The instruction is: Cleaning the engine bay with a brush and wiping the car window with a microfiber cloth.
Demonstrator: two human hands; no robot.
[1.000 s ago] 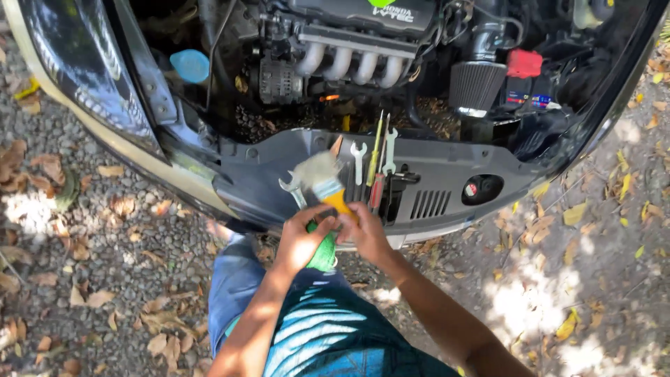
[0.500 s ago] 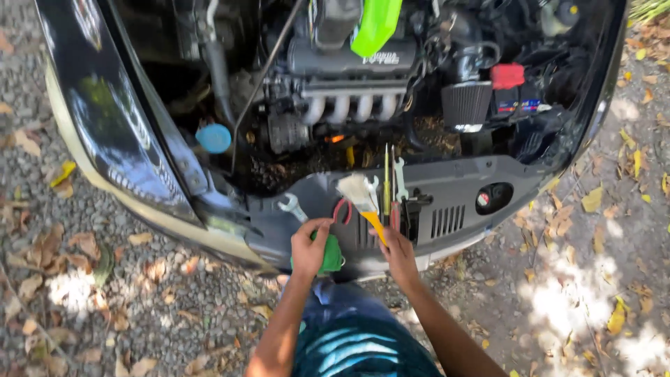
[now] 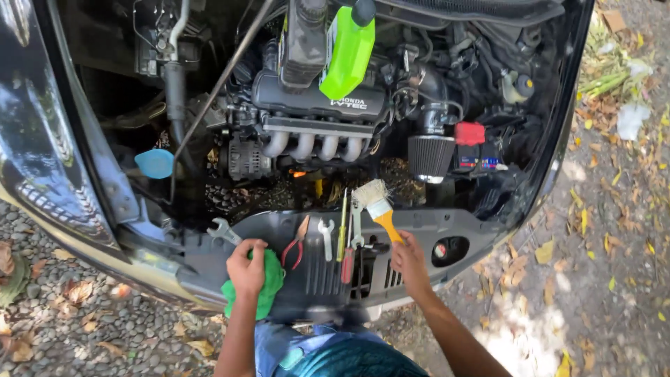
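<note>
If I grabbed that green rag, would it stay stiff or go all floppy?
Probably floppy: the green rag bunches and folds under the left hand. It likely feels light, since it drapes over the edge of the black panel without sagging far. It should not roll like the screwdriver might.

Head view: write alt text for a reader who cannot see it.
At a car's open engine bay, the right hand holds a yellow-handled paintbrush and the left hand presses a green cloth on the front panel. Wrenches, red-handled pliers and screwdrivers lie between them.
</note>
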